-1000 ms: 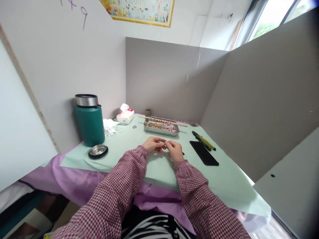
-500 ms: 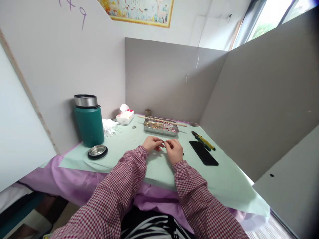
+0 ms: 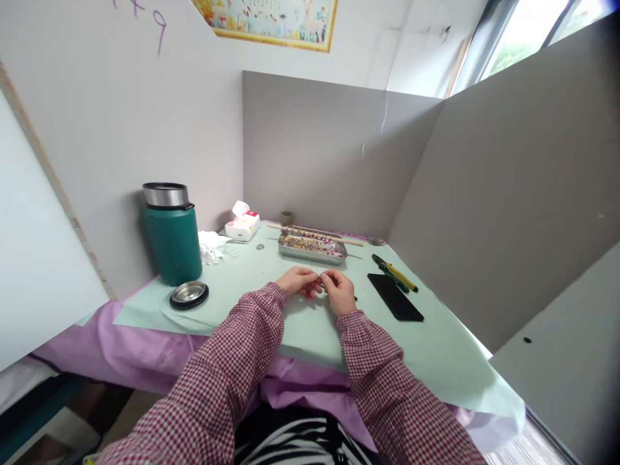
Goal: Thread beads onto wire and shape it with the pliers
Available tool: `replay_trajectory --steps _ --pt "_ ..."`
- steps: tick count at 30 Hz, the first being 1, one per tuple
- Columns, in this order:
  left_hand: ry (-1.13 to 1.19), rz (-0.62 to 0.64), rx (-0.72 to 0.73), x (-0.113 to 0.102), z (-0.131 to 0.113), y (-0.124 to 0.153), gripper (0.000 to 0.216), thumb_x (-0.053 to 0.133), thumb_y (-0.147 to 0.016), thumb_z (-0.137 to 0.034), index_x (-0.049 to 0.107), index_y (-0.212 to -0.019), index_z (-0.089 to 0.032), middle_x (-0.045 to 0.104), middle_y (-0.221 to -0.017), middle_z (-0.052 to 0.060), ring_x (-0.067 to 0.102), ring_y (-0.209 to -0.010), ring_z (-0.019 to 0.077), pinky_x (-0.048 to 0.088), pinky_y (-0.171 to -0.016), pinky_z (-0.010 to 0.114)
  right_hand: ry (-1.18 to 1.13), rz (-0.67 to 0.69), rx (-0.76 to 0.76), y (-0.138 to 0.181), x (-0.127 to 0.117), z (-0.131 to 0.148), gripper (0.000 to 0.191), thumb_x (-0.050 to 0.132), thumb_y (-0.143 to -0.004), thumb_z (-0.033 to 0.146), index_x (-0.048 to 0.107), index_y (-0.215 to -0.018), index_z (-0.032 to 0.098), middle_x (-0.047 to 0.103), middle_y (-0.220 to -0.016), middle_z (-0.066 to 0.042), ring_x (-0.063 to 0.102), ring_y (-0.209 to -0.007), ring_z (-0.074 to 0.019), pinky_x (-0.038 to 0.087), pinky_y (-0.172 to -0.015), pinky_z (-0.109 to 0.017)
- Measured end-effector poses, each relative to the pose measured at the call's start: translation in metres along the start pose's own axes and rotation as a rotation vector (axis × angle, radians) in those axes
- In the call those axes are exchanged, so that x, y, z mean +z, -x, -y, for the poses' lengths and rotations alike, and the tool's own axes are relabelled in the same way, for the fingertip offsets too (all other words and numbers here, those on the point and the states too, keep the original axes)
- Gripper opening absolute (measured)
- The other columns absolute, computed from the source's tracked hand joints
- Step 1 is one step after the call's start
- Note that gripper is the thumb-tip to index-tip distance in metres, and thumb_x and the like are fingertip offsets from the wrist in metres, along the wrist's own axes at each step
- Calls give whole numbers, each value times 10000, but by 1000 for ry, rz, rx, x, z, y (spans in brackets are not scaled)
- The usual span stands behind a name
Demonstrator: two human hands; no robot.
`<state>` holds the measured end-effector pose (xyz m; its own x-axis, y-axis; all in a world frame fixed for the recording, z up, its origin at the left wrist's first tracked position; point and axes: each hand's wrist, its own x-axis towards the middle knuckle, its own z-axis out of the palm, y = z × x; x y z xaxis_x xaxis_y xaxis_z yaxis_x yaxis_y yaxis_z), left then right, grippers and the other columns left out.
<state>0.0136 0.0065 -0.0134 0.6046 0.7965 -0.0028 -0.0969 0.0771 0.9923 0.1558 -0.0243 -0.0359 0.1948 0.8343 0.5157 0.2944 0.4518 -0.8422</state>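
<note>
Both hands meet over the table just in front of the metal tray. My left hand is closed in a pinch, thumb against fingers, its tips at the meeting point. Touching or nearly touching them are the pinched fingertips of my right hand. A thin strand, wire or thread, rises faintly from between the fingertips; whatever else they hold is too small to make out. Behind the hands, the metal tray contains many small gold and red beads. A wooden stick wound with red and gold beads lies across its rim.
At right lie yellow-and-green pliers and a black phone-like slab. A green flask, its lid, crumpled tissue and a tissue pack stand left. A small cup is behind the tray. Grey partitions enclose the table.
Both hands have shifted slightly down and right, still pinched together. My left fingers have loosened a little below the thumb. The things on the table stay put.
</note>
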Motion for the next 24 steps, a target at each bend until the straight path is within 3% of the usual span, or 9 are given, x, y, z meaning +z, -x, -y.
replay_trajectory --steps 5,12,18,24 --pt "26 53 20 -1 -3 2 357 645 -665 -413 585 -773 -78 637 -683 90 572 -488 118 448 -514 267 -181 61 69 -1 -1 2 225 547 -714 393 558 -738 169 527 -561 26 407 -452 -84 349 -451 -218" --pt "74 92 104 -3 -3 5 321 630 -684 -393 584 -769 -88 634 -698 75 570 -508 111 454 -541 271 -322 146 111 -3 -4 3 246 596 -684 358 605 -835 164 517 -540 33 408 -450 -76 335 -442 -211" --pt "-29 109 15 -1 -5 5 338 651 -647 -400 603 -733 -77 627 -623 71 545 -460 105 430 -496 251 -411 159 216 -5 -5 3 299 615 -661 395 624 -843 157 565 -627 6 437 -462 -75 336 -441 -218" --pt "-71 136 27 1 -5 6 345 659 -629 -415 620 -706 -81 626 -615 66 538 -464 101 426 -494 247 -437 207 271 -7 -4 0 297 665 -602 389 608 -795 171 526 -509 40 433 -427 -83 316 -433 -223"
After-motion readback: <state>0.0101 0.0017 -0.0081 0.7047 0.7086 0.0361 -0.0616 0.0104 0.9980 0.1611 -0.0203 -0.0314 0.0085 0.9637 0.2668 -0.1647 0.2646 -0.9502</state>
